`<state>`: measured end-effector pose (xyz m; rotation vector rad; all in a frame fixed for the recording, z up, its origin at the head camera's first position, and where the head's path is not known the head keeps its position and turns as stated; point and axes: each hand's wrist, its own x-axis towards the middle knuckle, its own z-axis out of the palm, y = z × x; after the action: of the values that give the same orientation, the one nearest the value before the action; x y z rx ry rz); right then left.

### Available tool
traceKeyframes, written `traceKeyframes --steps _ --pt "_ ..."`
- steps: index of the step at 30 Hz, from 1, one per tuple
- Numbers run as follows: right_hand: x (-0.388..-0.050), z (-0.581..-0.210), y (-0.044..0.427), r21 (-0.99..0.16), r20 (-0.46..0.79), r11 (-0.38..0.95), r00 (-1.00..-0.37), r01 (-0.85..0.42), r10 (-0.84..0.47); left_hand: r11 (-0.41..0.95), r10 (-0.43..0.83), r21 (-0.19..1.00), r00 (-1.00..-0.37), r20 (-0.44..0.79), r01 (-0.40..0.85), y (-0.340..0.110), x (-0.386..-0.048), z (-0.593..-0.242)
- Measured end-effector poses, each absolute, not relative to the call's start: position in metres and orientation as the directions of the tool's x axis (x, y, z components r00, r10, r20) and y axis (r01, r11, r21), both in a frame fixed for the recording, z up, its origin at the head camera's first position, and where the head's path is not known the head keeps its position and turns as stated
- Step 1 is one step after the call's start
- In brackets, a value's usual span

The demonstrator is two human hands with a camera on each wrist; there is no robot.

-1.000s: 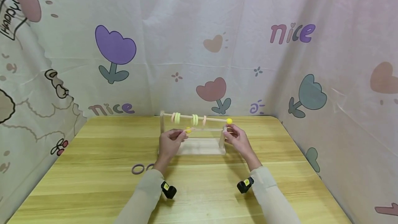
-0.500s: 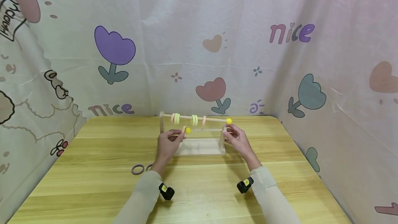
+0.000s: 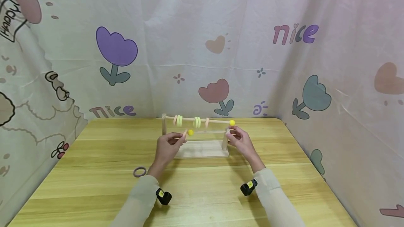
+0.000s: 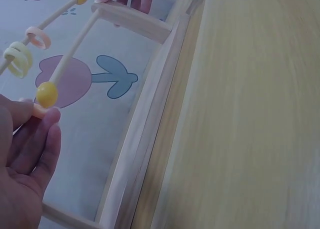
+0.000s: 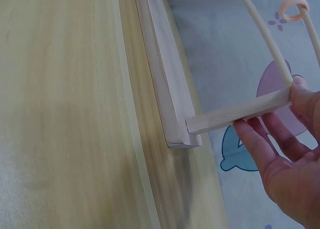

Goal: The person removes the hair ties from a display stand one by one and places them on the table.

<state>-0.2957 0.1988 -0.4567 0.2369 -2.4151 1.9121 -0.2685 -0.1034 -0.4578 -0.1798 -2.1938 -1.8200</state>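
A wooden stand [image 3: 203, 149] has an upright at each end and two rods. Between thumb and fingers, my left hand [image 3: 166, 147] pinches a peach ring [image 4: 39, 110], just left of the yellow ball [image 4: 47, 94] on the free end of the lower rod [image 4: 74, 49]. The ring looks clear of the rod. My right hand [image 3: 242, 143] grips the top of the right upright [image 5: 240, 110], where the lower rod meets it. Pale green rings [image 3: 197, 122] and peach rings [image 3: 207, 122] hang on the upper rod [image 3: 217, 121], which ends in another yellow ball [image 3: 232, 123].
A purple ring [image 3: 140, 171] lies on the wooden table [image 3: 208, 192], left of the stand, beside my left wrist. Behind the table's far edge hangs a patterned cloth [image 3: 176, 45], which also covers both sides.
My left hand has drawn the peach ring leftward along the lower rod and off past its yellow ball. The left forearm now covers a second purple ring. My right hand stays in place.
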Motion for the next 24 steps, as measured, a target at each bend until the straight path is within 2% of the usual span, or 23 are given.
traceKeyframes --steps 6,13,24 --pt "-0.296 -0.456 0.200 -0.961 0.116 0.241 -0.990 -0.133 -0.084 0.267 0.012 0.913 -0.949 0.316 0.308 -0.109 -0.248 -0.436" --pt "-0.296 -0.455 0.202 -0.961 0.113 0.244 -0.989 -0.133 -0.094 0.305 0.071 0.901 -0.951 0.301 0.308 -0.126 -0.262 -0.458" --pt "-0.297 -0.456 0.200 -0.962 0.121 0.232 -0.987 -0.142 -0.102 0.387 0.133 0.871 -0.953 0.272 0.303 -0.137 -0.255 -0.451"
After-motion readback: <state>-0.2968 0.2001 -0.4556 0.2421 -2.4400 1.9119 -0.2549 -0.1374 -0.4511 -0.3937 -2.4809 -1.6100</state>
